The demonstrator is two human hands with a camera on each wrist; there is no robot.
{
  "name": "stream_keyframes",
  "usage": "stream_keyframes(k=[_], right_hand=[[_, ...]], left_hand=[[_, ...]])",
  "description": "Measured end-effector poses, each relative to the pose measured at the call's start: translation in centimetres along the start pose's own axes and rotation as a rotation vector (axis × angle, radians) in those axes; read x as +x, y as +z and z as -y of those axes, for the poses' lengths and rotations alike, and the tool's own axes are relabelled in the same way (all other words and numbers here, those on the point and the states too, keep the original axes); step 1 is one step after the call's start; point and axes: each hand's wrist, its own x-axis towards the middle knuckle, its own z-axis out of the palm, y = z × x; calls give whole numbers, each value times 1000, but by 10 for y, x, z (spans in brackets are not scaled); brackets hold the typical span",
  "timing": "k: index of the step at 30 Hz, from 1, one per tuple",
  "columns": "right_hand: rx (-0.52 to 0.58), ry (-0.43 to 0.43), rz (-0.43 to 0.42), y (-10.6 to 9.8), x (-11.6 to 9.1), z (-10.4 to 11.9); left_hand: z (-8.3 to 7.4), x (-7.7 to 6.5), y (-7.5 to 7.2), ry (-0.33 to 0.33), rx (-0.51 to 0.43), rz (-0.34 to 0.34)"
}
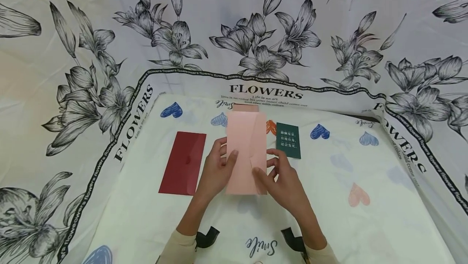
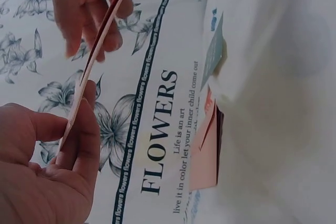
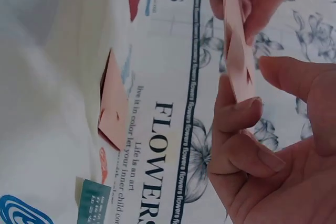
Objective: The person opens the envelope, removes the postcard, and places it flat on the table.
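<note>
A long pink paper envelope (image 1: 243,146) is held up in front of me, with a slit-like flap line down its right side. My left hand (image 1: 217,170) pinches its left edge, thumb in front and fingers behind. In the left wrist view the pink envelope (image 2: 90,61) appears edge-on. At the right edge is my right hand (image 1: 283,180), its fingers curled about that edge. In the right wrist view its thumb (image 3: 286,74) stands apart from the paper. Behind the held envelope lies another pink envelope (image 3: 113,106), mostly hidden in the head view.
A dark red envelope (image 1: 184,162) lies flat to the left. To the right lies a small green card (image 1: 288,140) with white writing. The white cloth (image 1: 329,223) beneath carries printed hearts, and a flower-printed cloth (image 1: 234,53) rises behind and around.
</note>
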Motion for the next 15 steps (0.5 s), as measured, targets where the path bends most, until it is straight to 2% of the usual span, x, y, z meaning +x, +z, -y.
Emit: stream_keyframes(k=[7,11,15], right_hand=[[-116,-34,-110,1,1,2],[-152,-52,-132,3,0,0],[-135,-94,-127,0,-2,-2]], left_hand=[[0,-4,11,58,58,13],[-1,-4,14,77,70,12],[-1,-5,16,80,77,22]])
